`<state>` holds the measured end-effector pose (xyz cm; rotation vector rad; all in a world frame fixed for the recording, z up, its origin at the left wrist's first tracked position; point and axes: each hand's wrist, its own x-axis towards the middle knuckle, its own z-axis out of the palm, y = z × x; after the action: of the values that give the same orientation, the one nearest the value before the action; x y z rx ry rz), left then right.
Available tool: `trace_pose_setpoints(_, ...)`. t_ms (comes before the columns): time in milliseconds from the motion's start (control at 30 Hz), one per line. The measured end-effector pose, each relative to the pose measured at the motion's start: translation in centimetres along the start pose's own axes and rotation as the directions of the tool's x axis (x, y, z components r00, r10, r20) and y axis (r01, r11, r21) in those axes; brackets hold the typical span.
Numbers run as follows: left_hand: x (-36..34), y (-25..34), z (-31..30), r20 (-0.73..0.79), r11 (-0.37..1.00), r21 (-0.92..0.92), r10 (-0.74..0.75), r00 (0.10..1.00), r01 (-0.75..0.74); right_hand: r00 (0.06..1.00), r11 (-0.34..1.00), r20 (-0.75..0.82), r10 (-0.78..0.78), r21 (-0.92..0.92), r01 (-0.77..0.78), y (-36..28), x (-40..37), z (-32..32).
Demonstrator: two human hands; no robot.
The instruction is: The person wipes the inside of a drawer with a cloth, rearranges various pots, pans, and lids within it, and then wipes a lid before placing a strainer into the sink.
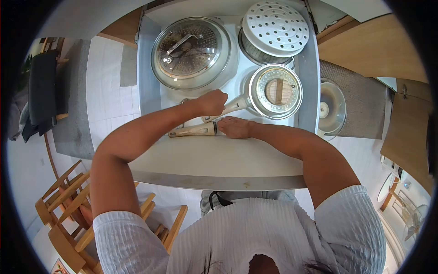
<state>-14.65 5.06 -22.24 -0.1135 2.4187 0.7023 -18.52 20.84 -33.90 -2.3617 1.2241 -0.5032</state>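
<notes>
Left hand (213, 102) curled over the saucepan (292, 93) handle, right hand (234, 127) curled against a detachable handle's (194, 130) dark end; whether either grips, can't tell. Saucepan's in the drawer (148, 82), near-right, glass-lidded pan (187, 52) far left, perforated steamer (275, 28) far right!

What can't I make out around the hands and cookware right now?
- Head view: left hand's palm, hidden by its curled fingers; grip unclear.
- Head view: right hand's fingertips, tucked under the hand.
- Head view: what lies under the glass lid, obscured by glare.
- Head view: inside of the saucepan, covered by its lid.
</notes>
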Motion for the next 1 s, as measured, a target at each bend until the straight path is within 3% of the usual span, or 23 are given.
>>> trace_pose_setpoints(100,1.0,0.1,1.6,-0.004,0.999,0.023,-0.034,0.999,0.034,0.988,0.989,0.070,0.137,0.049,-0.141,-1.6,-1.1,-3.2)
trace_pose_setpoints(167,1.8,0.0,2.3,0.049,1.000,0.010,-0.019,0.999,0.018,0.920,0.878,0.264,0.289,0.310,-0.365,-4.2,-3.4,-7.9)
trace_pose_setpoints(233,2.3,0.3,3.0,0.090,1.000,0.005,-0.007,0.996,0.006,0.848,0.751,0.445,0.288,0.445,-0.489,-6.7,-5.7,-15.4)
trace_pose_setpoints(267,2.4,0.6,3.6,0.030,0.999,0.044,0.007,1.000,-0.008,0.925,0.811,0.295,0.238,0.464,-0.356,-7.0,-7.8,-17.2)
trace_pose_setpoints(300,2.6,0.9,4.1,-0.026,0.996,0.085,0.028,0.999,-0.026,0.841,0.721,0.377,0.388,0.444,-0.531,-7.9,-9.1,-20.9)
trace_pose_setpoints(367,3.4,0.3,5.7,-0.059,0.993,0.112,0.029,0.998,-0.023,0.755,0.705,0.133,0.642,0.284,-0.650,-7.8,-13.7,-24.6)
trace_pose_setpoints(400,4.0,0.2,6.0,-0.097,0.990,0.139,0.030,0.995,-0.016,0.602,0.584,0.119,0.789,0.156,-0.796,-7.7,-15.9,-26.9)
trace_pose_setpoints(433,3.9,0.6,5.9,-0.129,0.987,0.159,0.044,0.991,-0.023,0.576,0.584,-0.106,0.810,0.073,-0.808,-6.8,-19.9,-27.5)
trace_pose_setpoints(500,3.4,0.6,6.1,-0.184,0.989,0.148,0.055,0.981,-0.027,0.293,0.359,-0.452,0.843,0.066,-0.931,-6.6,-26.3,-27.8)
trace_pose_setpoints(567,3.1,0.4,6.2,-0.161,0.993,0.114,0.050,0.986,-0.032,0.073,0.216,-0.601,0.796,0.169,-0.962,-5.5,-34.7,-24.9)
trace_pose_setpoints(633,3.2,0.5,6.5,-0.134,0.994,0.099,0.055,0.989,-0.042,-0.128,-0.113,-0.651,0.749,0.065,-0.992,-5.3,-42.1,-19.8)
trace_pose_setpoints(667,3.2,0.2,6.9,-0.142,0.996,0.085,0.051,0.988,-0.039,-0.371,-0.236,-0.483,0.793,0.318,-0.918,-6.0,-43.5,-18.1)
trace_pose_setpoints(700,3.1,0.4,6.8,-0.091,0.997,0.078,0.030,0.995,-0.023,-0.553,-0.361,-0.258,0.792,0.532,-0.766,-6.2,-44.8,-16.4)
trace_pose_setpoints(767,2.9,0.9,6.7,-0.040,0.995,0.101,-0.017,0.999,0.021,-0.364,-0.403,-0.502,0.785,0.034,-0.915,-4.3,-53.5,-6.9)
trace_pose_setpoints(833,2.9,1.1,7.3,-0.042,0.989,0.142,-0.023,0.999,0.029,-0.499,-0.546,-0.354,0.791,-0.039,-0.837,-4.8,-53.7,-2.2)
trace_pose_setpoints(900,2.6,1.0,7.8,-0.064,0.970,0.242,0.041,0.997,-0.024,-0.431,-0.388,-0.326,0.841,0.191,-0.902,-4.5,-52.8,1.8)
trace_pose_setpoints(967,2.6,1.0,7.9,-0.060,0.970,0.240,0.052,0.997,-0.036,-0.579,-0.431,-0.244,0.778,0.463,-0.775,-4.6,-47.6,1.2)
trace_pose_setpoints(1000,2.5,1.1,7.9,-0.050,0.974,0.223,0.051,0.997,-0.039,-0.552,-0.382,-0.336,0.763,0.454,-0.805,-4.8,-45.7,1.8)
